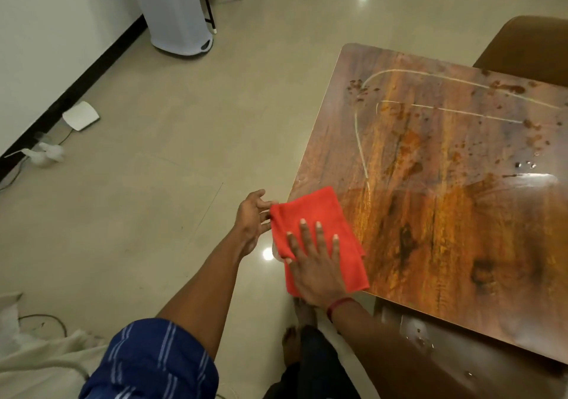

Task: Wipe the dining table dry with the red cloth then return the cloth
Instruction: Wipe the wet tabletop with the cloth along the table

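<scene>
— So, the dining table (445,208)?
— Wood-grain top, wet, with droplets and streaks across its far half.
— The red cloth (319,232)?
— Folded over the near left corner, partly overhanging the edge.
— Hands?
— The right hand (316,263) lies flat on it, fingers spread. The left hand (252,217) pinches the overhanging edge, fingers loosely apart.

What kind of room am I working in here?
Most likely a home dining area: a wood-grain table still dotted with water, a brown chair at its far side, glossy floor tiles, and a white pedal bin by the wall.
</scene>
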